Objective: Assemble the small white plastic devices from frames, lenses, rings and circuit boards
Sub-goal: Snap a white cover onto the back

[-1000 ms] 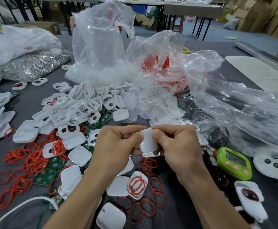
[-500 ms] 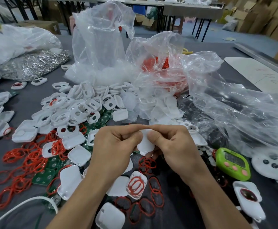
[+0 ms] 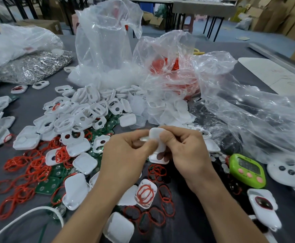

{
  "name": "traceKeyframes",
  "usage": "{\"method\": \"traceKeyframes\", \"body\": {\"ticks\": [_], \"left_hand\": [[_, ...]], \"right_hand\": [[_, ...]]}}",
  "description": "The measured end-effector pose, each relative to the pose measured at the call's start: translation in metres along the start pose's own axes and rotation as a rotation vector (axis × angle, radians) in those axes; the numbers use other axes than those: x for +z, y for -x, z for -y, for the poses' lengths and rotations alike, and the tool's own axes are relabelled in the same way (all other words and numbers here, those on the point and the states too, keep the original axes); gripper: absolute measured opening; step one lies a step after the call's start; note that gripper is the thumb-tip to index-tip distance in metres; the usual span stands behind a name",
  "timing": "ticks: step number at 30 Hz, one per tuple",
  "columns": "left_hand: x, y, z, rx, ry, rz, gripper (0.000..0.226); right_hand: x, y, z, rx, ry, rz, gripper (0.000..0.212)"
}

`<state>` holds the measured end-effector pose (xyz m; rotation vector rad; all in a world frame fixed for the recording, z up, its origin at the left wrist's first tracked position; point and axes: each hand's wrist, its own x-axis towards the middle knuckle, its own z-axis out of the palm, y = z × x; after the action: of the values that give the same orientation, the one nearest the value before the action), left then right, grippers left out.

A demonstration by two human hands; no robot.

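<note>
Left of the green timer and lifted off the grey table: white plastic frame, pinched from both sides. Left hand curled round its left edge, thumb pressing on the face. Right hand clenched on the right edge, what looks like a fingertip showing through the lower opening. Something pale and translucent at the left fingertips, possibly a lens, too blurred to tell.

Probably mid press-fit. Risks from here:
- Pressing off-centre, so seating the part crooked or cracking a thin rim.
- Squeezing too hard and shooting the frame out of the grip, down among the red rings and white covers lower left of the timer, hard to pick out again.
- Smearing any lens with bare fingertips.
- Leaving out a ring or a green circuit board, easily done with parts heaped together far left of the timer.
- Snagging the clear plastic bag just behind the timer on a reach.
</note>
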<state>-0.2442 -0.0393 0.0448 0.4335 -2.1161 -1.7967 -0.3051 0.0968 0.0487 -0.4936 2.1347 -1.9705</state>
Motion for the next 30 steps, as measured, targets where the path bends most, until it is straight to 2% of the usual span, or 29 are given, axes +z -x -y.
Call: {"method": "traceKeyframes", "body": {"ticks": [3, 5, 7, 13, 20, 24, 30], "left_hand": [[-0.004, 0.000, -0.001, -0.030, 0.053, 0.088, 0.023], [-0.008, -0.002, -0.001, -0.040, 0.071, 0.049, 0.023], [-0.010, -0.003, 0.000, -0.069, 0.099, 0.010, 0.018], [-0.009, -0.002, 0.001, -0.112, 0.080, -0.035, 0.014], [-0.010, 0.001, 0.001, -0.052, 0.030, -0.012, 0.014], [-0.008, 0.003, 0.000, -0.063, 0.031, 0.095, 0.021], [-0.009, 0.003, -0.001, -0.022, 0.033, 0.096, 0.028]], "right_hand": [[-0.007, -0.002, 0.003, 0.060, -0.050, 0.057, 0.028], [-0.010, -0.001, 0.007, 0.127, -0.108, 0.161, 0.020], [-0.012, 0.000, 0.009, 0.155, -0.124, 0.226, 0.027], [-0.009, 0.002, 0.010, 0.172, -0.117, 0.169, 0.044], [-0.012, 0.001, 0.008, 0.202, -0.134, 0.146, 0.029], [-0.015, 0.001, 0.009, 0.193, -0.092, 0.162, 0.026], [-0.016, 0.001, 0.009, 0.192, -0.087, 0.191, 0.033]]}}
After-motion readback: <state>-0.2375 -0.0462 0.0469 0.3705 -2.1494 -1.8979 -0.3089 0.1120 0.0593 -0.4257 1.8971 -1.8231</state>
